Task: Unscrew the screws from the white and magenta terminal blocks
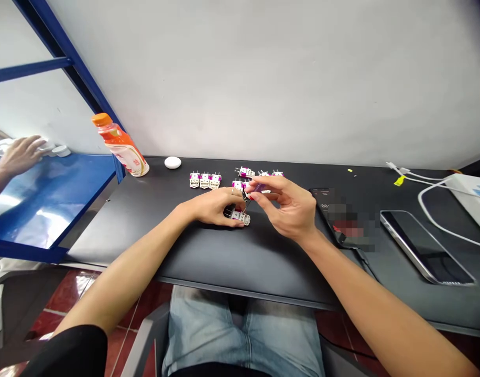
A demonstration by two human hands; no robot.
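Observation:
My left hand (214,207) rests on the black tabletop, its fingers closed around a small white and purple plug module (240,216) with metal pins. Above it, my right hand (292,208) pinches a small screwdriver (259,188) with a purple handle. The thin shaft points down at the module; whether its tip touches a screw is too small to tell. Just behind my hands lie several similar modules, one of them a white and purple module (246,172) with its pins to the left. Another row of similar modules (204,180) stands left of these. My fingers partly hide some of them.
An orange-capped bottle (124,146) and a white oval object (173,163) stand at the back left. On the right are a dark phone (322,201), a second phone (424,246), white cables (424,196) and a white box (471,188). Another person's hand (22,154) is over a blue table (47,199).

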